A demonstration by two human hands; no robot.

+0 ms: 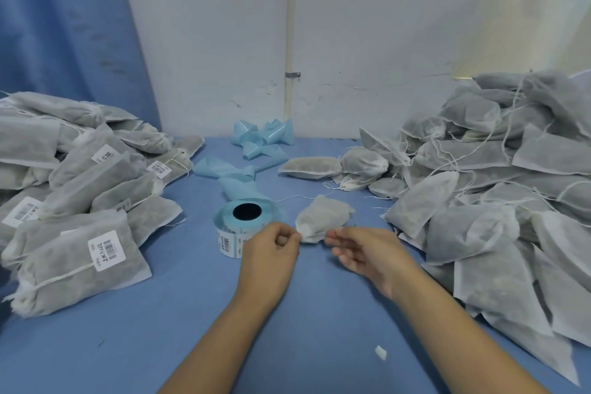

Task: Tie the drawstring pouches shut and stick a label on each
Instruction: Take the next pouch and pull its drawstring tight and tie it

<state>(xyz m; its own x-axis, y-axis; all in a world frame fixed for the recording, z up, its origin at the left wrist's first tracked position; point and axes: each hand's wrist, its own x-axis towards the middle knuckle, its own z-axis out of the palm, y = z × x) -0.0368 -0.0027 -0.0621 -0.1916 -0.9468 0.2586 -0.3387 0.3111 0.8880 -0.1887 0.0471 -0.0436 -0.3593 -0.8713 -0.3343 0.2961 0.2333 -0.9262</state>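
Both forearms reach in from the bottom of the frame and meet just below centre over the blue table. The left hand is curled into a loose fist, knuckles up, with thumb and forefinger pinching the near left corner of a small grey pouch. The right hand is turned palm inward, its fingers half bent and pointing left, with the fingertips right at the pouch's near edge. It's blurred there, so I can't tell whether they grip anything.

The pouch lies on the table at centre frame, its gathered end toward the hands. A thin string trails from its far end toward the upper left.

Just left of it, touching the left hand's knuckles as seen from here, stands the label roll, with barcode stickers hanging off its front. Behind it, spent blue backing strip curls away toward the wall.

A heap of labelled pouches fills the left side, and a bigger heap of unlabelled pouches with loose strings fills the right. A white scrap lies at the lower right.
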